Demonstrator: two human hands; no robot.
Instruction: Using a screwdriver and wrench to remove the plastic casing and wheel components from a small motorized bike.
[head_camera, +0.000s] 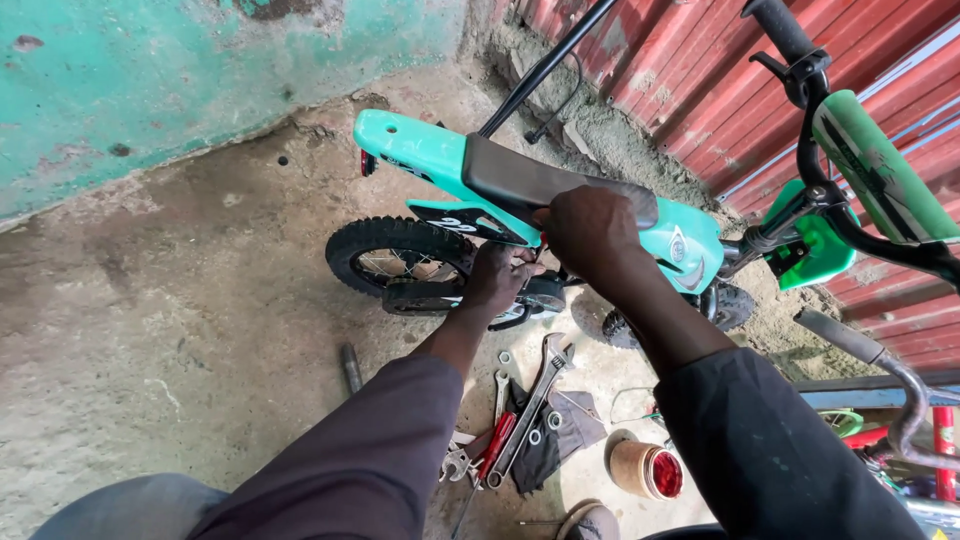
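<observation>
Concrete floor (180, 290) under bicycle (520, 215), wrenches (525, 410), tin (645, 468).

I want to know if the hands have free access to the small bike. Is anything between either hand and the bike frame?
Nothing visible does. The right hand already rests on the black seat of the teal bike, and the left hand is on the frame below it. The wrenches lie on the concrete floor, nearer the person.

Bare concrete floor (200, 300) left; tools (520, 420) crowd below.
</observation>
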